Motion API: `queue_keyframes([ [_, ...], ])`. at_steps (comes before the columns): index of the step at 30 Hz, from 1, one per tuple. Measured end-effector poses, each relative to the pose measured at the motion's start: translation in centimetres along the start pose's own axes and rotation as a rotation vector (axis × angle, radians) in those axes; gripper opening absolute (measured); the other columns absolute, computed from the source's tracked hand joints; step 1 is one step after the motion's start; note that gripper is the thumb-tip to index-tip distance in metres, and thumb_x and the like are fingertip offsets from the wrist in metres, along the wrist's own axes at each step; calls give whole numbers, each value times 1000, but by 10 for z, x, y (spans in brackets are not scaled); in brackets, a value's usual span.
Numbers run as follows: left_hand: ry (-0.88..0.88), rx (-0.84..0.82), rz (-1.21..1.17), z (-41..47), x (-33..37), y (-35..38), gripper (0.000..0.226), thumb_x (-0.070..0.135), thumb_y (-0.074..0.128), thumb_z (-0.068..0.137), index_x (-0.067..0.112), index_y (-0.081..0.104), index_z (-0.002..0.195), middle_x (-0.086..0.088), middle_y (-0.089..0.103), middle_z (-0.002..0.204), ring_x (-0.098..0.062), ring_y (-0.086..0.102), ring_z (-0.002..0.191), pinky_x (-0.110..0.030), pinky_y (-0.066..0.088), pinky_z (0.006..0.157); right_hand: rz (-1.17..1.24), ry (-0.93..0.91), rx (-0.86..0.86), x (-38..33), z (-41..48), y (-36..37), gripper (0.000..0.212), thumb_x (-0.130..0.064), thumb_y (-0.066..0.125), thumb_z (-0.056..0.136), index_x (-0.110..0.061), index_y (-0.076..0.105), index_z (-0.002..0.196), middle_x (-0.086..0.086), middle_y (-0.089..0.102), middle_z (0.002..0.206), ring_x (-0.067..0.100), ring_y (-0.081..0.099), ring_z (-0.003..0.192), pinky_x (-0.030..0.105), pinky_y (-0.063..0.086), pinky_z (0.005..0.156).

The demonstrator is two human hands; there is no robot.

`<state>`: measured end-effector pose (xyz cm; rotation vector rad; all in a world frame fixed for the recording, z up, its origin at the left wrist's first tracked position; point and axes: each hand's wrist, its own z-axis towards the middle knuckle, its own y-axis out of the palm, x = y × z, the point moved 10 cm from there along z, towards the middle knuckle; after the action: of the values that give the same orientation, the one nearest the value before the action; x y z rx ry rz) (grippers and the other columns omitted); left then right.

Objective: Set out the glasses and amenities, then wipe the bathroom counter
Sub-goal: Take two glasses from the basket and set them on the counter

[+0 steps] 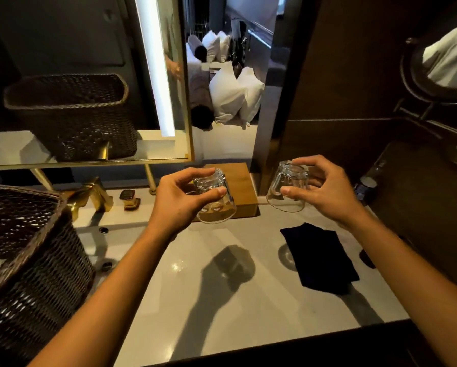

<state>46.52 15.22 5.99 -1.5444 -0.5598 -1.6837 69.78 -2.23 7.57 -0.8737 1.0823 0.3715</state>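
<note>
The left hand (179,200) has its thumb and fingertips pinched around a clear glass (216,200), thumb on the near side and fingers curled over the upturned base. The glass is held mouth-down and tilted, rim toward the camera, in the air in front of a wooden box (241,192) at the back of the counter (195,300).

The right hand (325,192) grips a second glass (288,189) the same way: thumb pressed on the near wall, fingers wrapped over the base from the far side. This one is also inverted and slightly tilted, lifted just to the right of the box, close to the dark wall panel.

Both forearms reach in from the bottom edge, and their shadows and those of the glasses fall on the pale counter below. A dark folded cloth (320,258) lies flat on the counter under the right wrist, well apart from either glass. To the right, against the wall, stands a bottle (366,185), mostly in shadow.

On the left, a dark woven basket (31,260) sits at the counter's edge beside a gold tap (89,194) over the sink. A gold-framed mirror (89,75) above shows the basket's reflection, and a round mirror (444,67) hangs on the right wall.
</note>
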Motion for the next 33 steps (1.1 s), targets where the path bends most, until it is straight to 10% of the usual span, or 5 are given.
queue_keyframes([
  [7,-36,-4,48,53,-24,97,48,20,86,75,24,72,120,3,74,120,-10,72,108,-34,64,85,-11,60,49,82,37,-83,62,-19,91,63,-18,61,116,-6,67,115,7,66,107,21,58,82],
  [14,-90,-93,35,102,-43,213,68,18,86,74,25,59,136,20,64,112,-2,67,101,-17,60,79,-36,143,90,181,76,-151,71,-18,94,58,-24,57,118,-3,63,119,18,63,111,36,59,86],
  [20,-170,-104,107,142,-82,293,97,43,94,57,18,55,143,1,70,129,-14,69,114,-40,59,98,-30,272,125,268,98,-187,81,-13,93,62,-22,53,132,-3,61,118,19,63,110,37,56,93],
  [25,-216,-121,176,164,-116,346,80,25,95,63,20,59,135,2,67,129,-14,66,114,-31,58,97,-73,350,168,331,107,-195,74,-17,94,57,-24,56,120,-1,66,115,20,66,106,49,57,92],
  [33,-207,-108,280,172,-169,406,63,25,94,65,31,65,121,10,69,118,-12,68,109,-32,58,97,-184,401,203,389,110,-174,65,-17,91,62,-26,56,116,2,65,110,21,62,101,32,51,84],
])
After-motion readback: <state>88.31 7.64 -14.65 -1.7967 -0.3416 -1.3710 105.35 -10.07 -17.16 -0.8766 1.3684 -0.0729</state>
